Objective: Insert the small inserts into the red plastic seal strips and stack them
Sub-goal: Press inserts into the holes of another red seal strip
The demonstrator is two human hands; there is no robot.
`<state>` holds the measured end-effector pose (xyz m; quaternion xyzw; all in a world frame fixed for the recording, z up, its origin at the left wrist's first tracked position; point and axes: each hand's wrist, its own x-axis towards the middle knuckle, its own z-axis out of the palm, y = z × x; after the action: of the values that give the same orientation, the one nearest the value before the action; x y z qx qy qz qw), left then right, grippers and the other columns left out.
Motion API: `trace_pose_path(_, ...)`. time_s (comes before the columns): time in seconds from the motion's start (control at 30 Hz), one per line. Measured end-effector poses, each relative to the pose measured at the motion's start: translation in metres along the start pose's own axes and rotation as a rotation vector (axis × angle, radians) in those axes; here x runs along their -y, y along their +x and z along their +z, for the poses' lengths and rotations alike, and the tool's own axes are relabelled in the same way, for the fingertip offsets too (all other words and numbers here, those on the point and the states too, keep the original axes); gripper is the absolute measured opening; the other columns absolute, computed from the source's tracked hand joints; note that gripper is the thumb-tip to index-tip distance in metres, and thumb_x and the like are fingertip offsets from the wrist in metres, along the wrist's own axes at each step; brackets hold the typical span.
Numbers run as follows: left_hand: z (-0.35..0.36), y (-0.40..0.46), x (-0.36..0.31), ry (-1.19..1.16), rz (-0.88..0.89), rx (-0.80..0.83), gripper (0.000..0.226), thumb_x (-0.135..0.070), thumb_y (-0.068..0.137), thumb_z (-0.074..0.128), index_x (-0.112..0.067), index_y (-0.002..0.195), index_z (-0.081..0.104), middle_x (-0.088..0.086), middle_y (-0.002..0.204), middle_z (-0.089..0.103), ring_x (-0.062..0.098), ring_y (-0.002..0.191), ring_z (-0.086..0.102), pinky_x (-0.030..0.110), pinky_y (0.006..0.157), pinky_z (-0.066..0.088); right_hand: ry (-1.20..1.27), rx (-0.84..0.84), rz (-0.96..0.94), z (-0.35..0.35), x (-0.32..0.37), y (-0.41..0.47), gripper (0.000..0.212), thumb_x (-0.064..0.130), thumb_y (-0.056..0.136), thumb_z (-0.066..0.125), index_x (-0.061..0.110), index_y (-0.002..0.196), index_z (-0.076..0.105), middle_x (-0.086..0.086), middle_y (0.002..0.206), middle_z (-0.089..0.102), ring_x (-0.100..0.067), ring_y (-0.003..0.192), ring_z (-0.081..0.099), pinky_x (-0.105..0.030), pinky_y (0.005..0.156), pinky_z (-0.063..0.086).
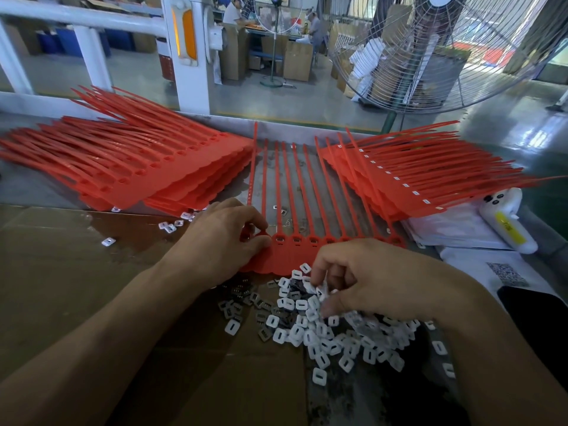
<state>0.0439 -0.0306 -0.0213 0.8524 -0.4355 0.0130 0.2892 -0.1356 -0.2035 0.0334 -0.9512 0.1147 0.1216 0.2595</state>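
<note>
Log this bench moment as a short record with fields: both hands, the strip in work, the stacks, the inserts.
left hand: pinches the left end of the strip in work
right hand: fingers curled into the insert pile
strip in work: red comb of seals, tails pointing away
insert pile: loose white pieces on the bench
left stack: sockets look empty
right stack: white inserts show in sockets

Red seal strips [307,192], white inserts [319,336], brown cardboard [92,272].

No text, brand or number is legible. A QR-type code on white paper [504,273] and print on a yellow label [508,227] are too blurred to read.
</note>
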Motion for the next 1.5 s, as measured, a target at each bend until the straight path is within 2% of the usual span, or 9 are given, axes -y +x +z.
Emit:
trace_pose_path(0.17,0.000,0.001,-0.001,0.004,0.007,-0.001,0.027,-0.046,0.090,0.070,-0.033,0.114,0.070,-0.014,0.107,0.054,0.011,0.103,0.052,0.033,0.095,0.045,0.095,-0.048,-0.139,0.000,-0.001,0.003,0.008,0.038,0.087,0.081,0.037,0.094,0.077,0.020,0.084,0.071,0.003,0.071,0.064,-0.012,0.061,0.045)
trace_pose_path(0.4,0.000,0.000,0.001,-0.035,0.033,-0.015,0.022,-0.045,0.090,0.071,-0.034,0.109,0.071,-0.018,0.102,0.051,0.008,0.098,0.053,0.032,0.091,0.047,0.181,-0.102,-0.220,0.003,-0.004,0.006,0.008,0.036,0.096,0.071,0.037,0.099,0.079,0.022,0.097,0.074,0.004,0.091,0.069,-0.020,0.080,0.048)
trace_pose_path(0.57,-0.001,0.000,0.001,-0.023,0.061,-0.063,0.022,-0.048,0.090,0.066,-0.034,0.107,0.072,-0.014,0.109,0.056,0.010,0.108,0.052,0.037,0.097,0.046,0.338,-0.203,-0.207,0.011,-0.006,0.013,0.009,0.043,0.098,0.067,0.040,0.099,0.076,0.004,0.075,0.074,-0.009,0.053,0.059,-0.024,0.051,0.045)
trace_pose_path(0.7,-0.003,0.000,-0.006,-0.110,0.133,-0.129,0.019,-0.042,0.088,0.068,-0.031,0.102,0.074,-0.019,0.098,0.058,0.002,0.097,0.055,0.013,0.081,0.038,0.571,-0.277,-0.132,0.019,-0.008,0.021,0.010,0.039,0.099,0.067,0.035,0.098,0.077,-0.002,0.069,0.072,-0.016,0.050,0.052,-0.031,0.051,0.045)
trace_pose_path(0.77,-0.005,-0.001,-0.012,-0.180,0.193,-0.100,0.017,-0.040,0.088,0.070,-0.031,0.101,0.074,-0.020,0.096,0.061,0.002,0.094,0.060,0.008,0.076,0.039,0.653,-0.279,-0.093,0.023,-0.009,0.025,0.011,0.035,0.100,0.066,0.033,0.098,0.077,0.000,0.067,0.068,-0.012,0.048,0.051,-0.025,0.049,0.043)
trace_pose_path(1.0,-0.002,-0.005,-0.020,-0.335,0.282,0.008,0.020,-0.035,0.085,0.079,-0.034,0.103,0.072,-0.017,0.099,0.066,0.007,0.091,0.064,0.016,0.076,0.049,0.771,-0.285,-0.080,0.031,-0.008,0.032,0.018,0.037,0.102,0.063,0.026,0.098,0.076,-0.001,0.066,0.062,-0.015,0.046,0.046,-0.023,0.046,0.039)
trace_pose_path(1.23,-0.003,-0.006,-0.021,-0.296,0.325,-0.040,0.013,-0.027,0.087,0.078,-0.027,0.099,0.073,-0.012,0.093,0.065,0.012,0.086,0.063,0.031,0.073,0.053,0.812,-0.315,-0.100,0.033,-0.004,0.032,0.017,0.035,0.101,0.065,0.025,0.094,0.078,-0.002,0.074,0.069,-0.019,0.058,0.054,-0.024,0.047,0.043)
trace_pose_path(1.43,-0.005,-0.006,-0.021,-0.222,0.402,-0.131,0.010,-0.027,0.087,0.078,-0.024,0.096,0.074,-0.011,0.089,0.066,0.012,0.084,0.061,0.032,0.073,0.052,0.885,-0.324,-0.103,0.034,-0.003,0.034,0.019,0.032,0.102,0.063,0.024,0.094,0.078,-0.005,0.085,0.074,-0.030,0.068,0.053,-0.026,0.048,0.043)
trace_pose_path(1.5,-0.006,-0.006,-0.020,-0.185,0.415,-0.151,0.013,-0.033,0.087,0.074,-0.023,0.095,0.073,-0.013,0.088,0.064,0.009,0.083,0.060,0.026,0.073,0.051,0.882,-0.349,-0.097,0.035,-0.003,0.035,0.019,0.032,0.103,0.063,0.024,0.094,0.078,-0.004,0.084,0.074,-0.028,0.067,0.053,-0.025,0.048,0.043)
